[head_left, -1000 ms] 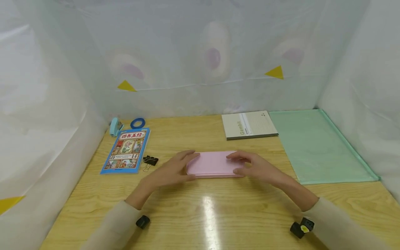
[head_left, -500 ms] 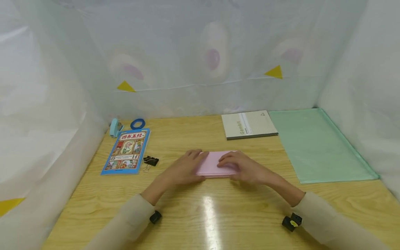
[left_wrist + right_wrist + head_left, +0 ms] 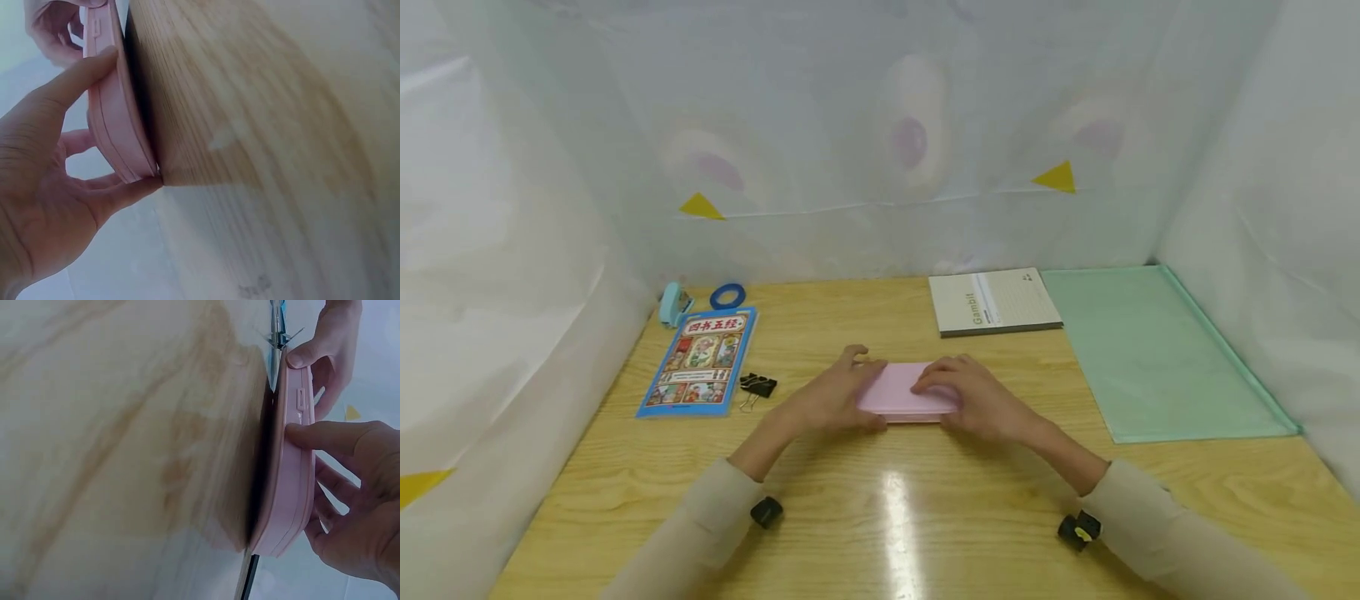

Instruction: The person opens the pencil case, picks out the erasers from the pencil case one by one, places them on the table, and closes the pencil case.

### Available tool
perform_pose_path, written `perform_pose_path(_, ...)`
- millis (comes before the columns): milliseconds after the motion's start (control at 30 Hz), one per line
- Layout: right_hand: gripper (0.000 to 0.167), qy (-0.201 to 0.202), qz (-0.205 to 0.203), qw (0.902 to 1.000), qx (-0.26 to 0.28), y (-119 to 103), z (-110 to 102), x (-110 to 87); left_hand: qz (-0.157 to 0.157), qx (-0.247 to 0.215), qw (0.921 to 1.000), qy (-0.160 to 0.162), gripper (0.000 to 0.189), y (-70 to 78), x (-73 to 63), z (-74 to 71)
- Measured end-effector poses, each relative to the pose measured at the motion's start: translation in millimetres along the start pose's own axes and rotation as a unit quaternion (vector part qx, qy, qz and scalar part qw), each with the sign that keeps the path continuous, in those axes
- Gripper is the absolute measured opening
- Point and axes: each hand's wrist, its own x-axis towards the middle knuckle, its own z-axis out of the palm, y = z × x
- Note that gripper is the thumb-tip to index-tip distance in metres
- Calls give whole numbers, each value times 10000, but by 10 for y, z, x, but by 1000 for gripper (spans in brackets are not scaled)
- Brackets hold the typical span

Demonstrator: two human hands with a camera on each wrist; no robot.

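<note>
A flat pink pencil case (image 3: 901, 390) with rounded corners lies in front of me, its small latch showing in both wrist views. My left hand (image 3: 829, 398) grips its left end, thumb on the near side and fingers around the end and over the top. From the other end my right hand (image 3: 988, 402) holds it, thumb low on the front side and fingers bent over the lid. In the right wrist view the thumb (image 3: 306, 432) presses just beside the latch. A dark shadow runs under the case's near edge, close over the wooden table (image 3: 820, 517).
To the left lie a blue picture-covered book (image 3: 698, 362), a black binder clip (image 3: 758, 385), a blue tape roll (image 3: 727, 296) and a light-blue stapler (image 3: 674, 304). A grey notebook (image 3: 996, 302) lies at the back right, beside a green translucent mat (image 3: 1165, 358).
Both hands have come inward onto the ends of the pink pencil case and now hold it. Fingers that were spread around it have drawn in.
</note>
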Motion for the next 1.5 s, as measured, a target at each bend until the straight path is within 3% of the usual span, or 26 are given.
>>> perform_pose_path(200, 46, -70, 80, 9995, 282, -11, -60, 18, -342, -451, 9983, 145, 97, -110, -6, -1)
perform_pose_path(433, 38, 217, 118, 9993, 274, -20, -55, 88, -538, -871, 9944, 258, 101, -181, 17, -48)
perform_pose_path(733, 35, 456, -129, 9981, -399, -68, -45, 159, -316, -1009, 9940, 277, 94, -214, 70, -70)
perform_pose_path(1000, 31, 563, -394, 9907, -1174, -90, -86, 218, -242, -1159, 9925, 295, 89, -287, 140, -54)
perform_pose_path(1100, 29, 720, -784, 9836, -1453, -81, -94, 224, -225, -1200, 9922, 237, 87, -300, 149, -68)
perform_pose_path(1267, 24, 1058, -1394, 9632, -2041, -67, -96, 251, -140, -1460, 9890, 185, 81, -328, 176, -95)
perform_pose_path(1500, 18, 1263, -2081, 9433, -2256, -31, -72, 267, -187, -1555, 9876, 82, 82, -350, 190, -90)
